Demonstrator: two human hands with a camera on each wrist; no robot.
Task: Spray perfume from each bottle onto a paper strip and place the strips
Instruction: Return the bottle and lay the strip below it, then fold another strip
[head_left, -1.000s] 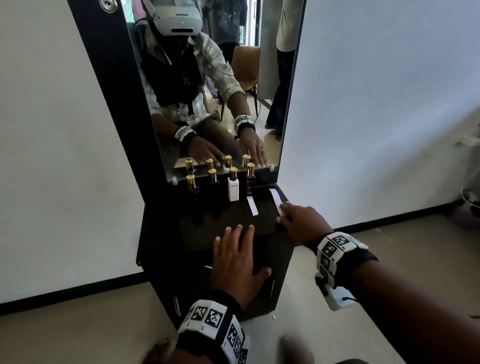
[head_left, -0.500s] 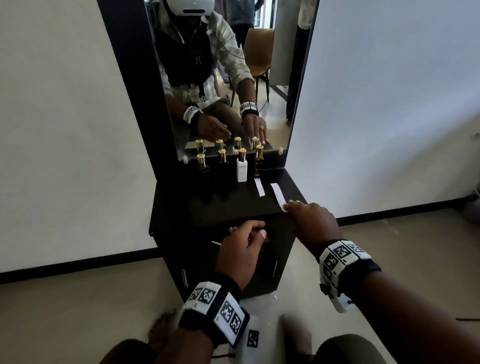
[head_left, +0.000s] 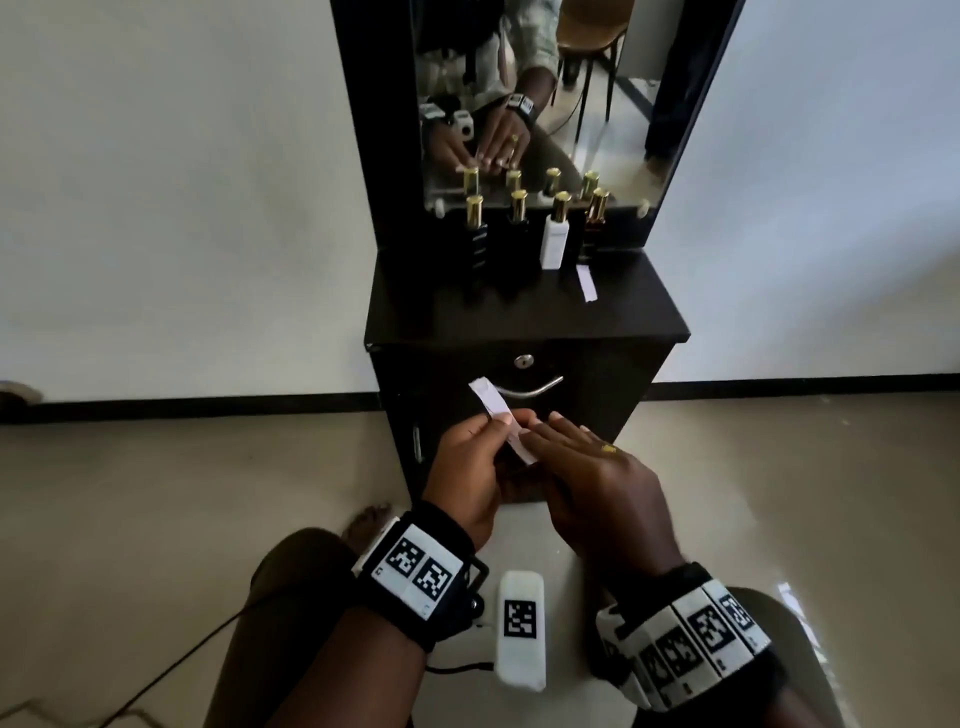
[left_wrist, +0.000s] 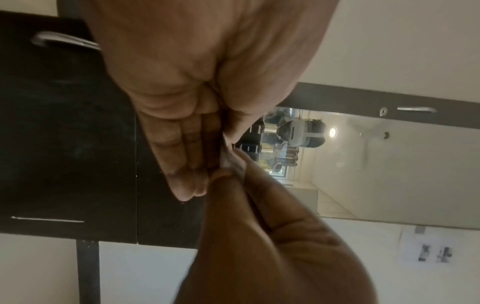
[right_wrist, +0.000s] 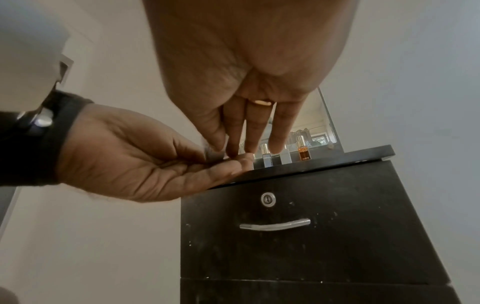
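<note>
Holding: our left hand (head_left: 467, 467) pinches a paper strip (head_left: 498, 415) before the drawer handle (head_left: 530, 388)
Right hand (head_left: 597, 478): fingers straight, touching its lower end
Cabinet top (head_left: 639, 312): second strip (head_left: 587, 282) lying flat
Farthest: four perfume bottles (head_left: 553, 239) against the mirror (head_left: 597, 104)

Plain room, home-like; dark dressing cabinet (head_left: 524, 317) with mirror (head_left: 535, 93); perfume bottles (head_left: 553, 234); bare walls.
</note>
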